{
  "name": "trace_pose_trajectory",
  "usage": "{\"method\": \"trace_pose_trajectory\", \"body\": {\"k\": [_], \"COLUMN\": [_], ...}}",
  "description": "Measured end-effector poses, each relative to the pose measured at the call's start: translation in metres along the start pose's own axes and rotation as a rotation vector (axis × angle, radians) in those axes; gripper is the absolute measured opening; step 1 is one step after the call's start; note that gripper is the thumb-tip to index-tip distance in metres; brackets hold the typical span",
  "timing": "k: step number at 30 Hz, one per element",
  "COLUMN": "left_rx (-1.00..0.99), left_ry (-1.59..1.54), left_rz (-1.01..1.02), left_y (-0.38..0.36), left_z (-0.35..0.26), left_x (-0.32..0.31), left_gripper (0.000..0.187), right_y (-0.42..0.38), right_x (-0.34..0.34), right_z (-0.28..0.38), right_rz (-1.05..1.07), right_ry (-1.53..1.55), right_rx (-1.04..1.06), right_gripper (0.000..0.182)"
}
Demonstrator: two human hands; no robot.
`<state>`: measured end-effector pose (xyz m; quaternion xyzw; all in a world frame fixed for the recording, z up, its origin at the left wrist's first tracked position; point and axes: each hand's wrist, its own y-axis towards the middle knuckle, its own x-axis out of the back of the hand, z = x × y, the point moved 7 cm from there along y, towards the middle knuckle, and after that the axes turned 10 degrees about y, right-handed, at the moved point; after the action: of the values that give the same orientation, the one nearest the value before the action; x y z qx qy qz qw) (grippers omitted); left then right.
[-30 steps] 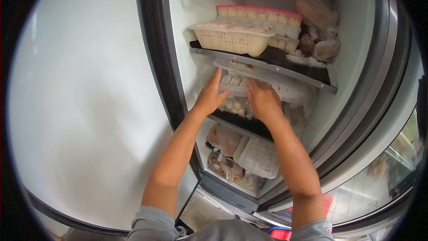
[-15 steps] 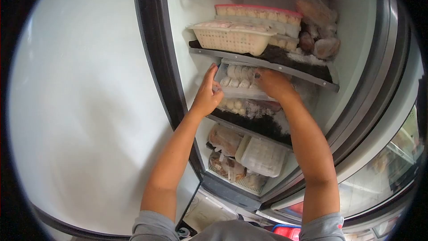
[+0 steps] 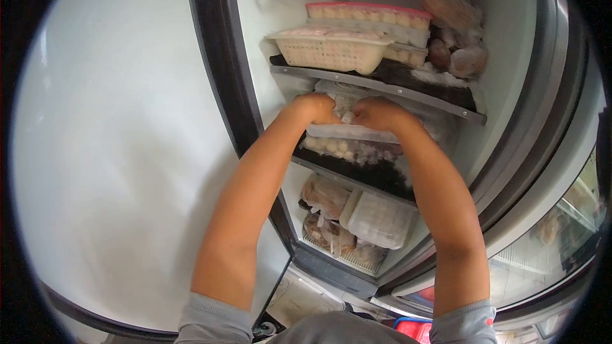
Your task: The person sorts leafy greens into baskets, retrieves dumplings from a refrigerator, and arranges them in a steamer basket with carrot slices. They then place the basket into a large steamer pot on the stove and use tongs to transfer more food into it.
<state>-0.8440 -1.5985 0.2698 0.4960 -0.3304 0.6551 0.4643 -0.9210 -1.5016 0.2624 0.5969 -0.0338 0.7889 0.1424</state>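
Inside the open freezer, a clear plastic container (image 3: 357,131) of white, rounded food pieces (image 3: 347,116) sits on the middle shelf. My left hand (image 3: 316,108) reaches over the container's left side, its fingers curled down among the pieces. Opposite it, my right hand (image 3: 376,113) bends into the container from the right, fingers drawn together close to my left fingertips. Both sets of fingertips are largely hidden, so what they grip cannot be made out. A few pieces show between and behind the hands.
Above hangs a shelf edge (image 3: 382,89), carrying a cream basket (image 3: 331,50), a pink-lidded box (image 3: 370,11) and frosty bags (image 3: 451,9). Below the container are bagged round balls (image 3: 328,146); lower still lie bags (image 3: 325,196) and a white tub (image 3: 382,220). The freezer door (image 3: 121,153) stands open left.
My left hand has moved from the container's left edge into it, its fingers now curling down. My right hand has shifted slightly left, nearer the other hand.
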Motion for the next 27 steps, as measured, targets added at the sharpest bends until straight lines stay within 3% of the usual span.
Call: {"method": "trace_pose_trajectory", "body": {"k": [1, 5, 7, 11, 13, 14, 17, 19, 20, 22, 26, 27], "left_rx": [-0.068, -0.105, -0.160, -0.105, -0.115, -0.108, -0.064, -0.201, -0.200, -0.173, -0.075, -0.092], "left_ry": [0.017, -0.041, 0.057, -0.131, -0.148, -0.149, -0.200, -0.261, -0.261, -0.449, -0.743, -0.917], "left_rz": [0.146, 0.337, 0.193, 0.184, -0.007, -0.006, -0.096, -0.285, -0.286, -0.309, -0.278, -0.383], "left_y": [0.004, 0.012, 0.015, 0.002, -0.001, -0.003, -0.005, -0.008, -0.010, -0.016, -0.026, -0.027], "left_z": [-0.006, -0.015, -0.023, -0.017, -0.013, -0.011, 0.001, 0.005, 0.007, 0.015, 0.022, 0.024], "left_x": [-0.008, -0.031, -0.036, -0.035, -0.027, -0.026, -0.022, -0.004, 0.000, 0.013, 0.017, 0.011], "left_gripper": [0.065, 0.070, 0.073, 0.077, 0.071, 0.071, 0.067, 0.063, 0.063, 0.061, 0.057, 0.058], "right_y": [-0.002, -0.010, -0.003, 0.006, 0.005, 0.004, -0.004, -0.009, -0.012, -0.020, -0.024, -0.024], "right_x": [0.000, -0.007, -0.012, -0.015, -0.011, -0.006, 0.004, 0.008, 0.005, 0.009, 0.007, 0.006], "right_z": [0.002, -0.003, -0.003, -0.009, -0.002, 0.001, 0.008, 0.009, 0.008, 0.014, 0.015, 0.014], "right_rz": [0.023, 0.054, -0.037, -0.012, 0.015, 0.017, 0.064, 0.102, 0.102, -0.064, 0.031, 0.028], "right_ry": [0.020, 0.150, -0.023, -0.054, -0.077, -0.077, 0.086, 0.195, 0.194, 0.107, -0.033, -0.011], "right_rx": [-0.019, -0.107, 0.023, -0.059, 0.007, 0.013, -0.030, -0.091, -0.091, 0.007, -0.057, -0.074], "right_gripper": [0.041, 0.045, 0.043, 0.041, 0.042, 0.042, 0.046, 0.058, 0.058, 0.073, 0.084, 0.082]}}
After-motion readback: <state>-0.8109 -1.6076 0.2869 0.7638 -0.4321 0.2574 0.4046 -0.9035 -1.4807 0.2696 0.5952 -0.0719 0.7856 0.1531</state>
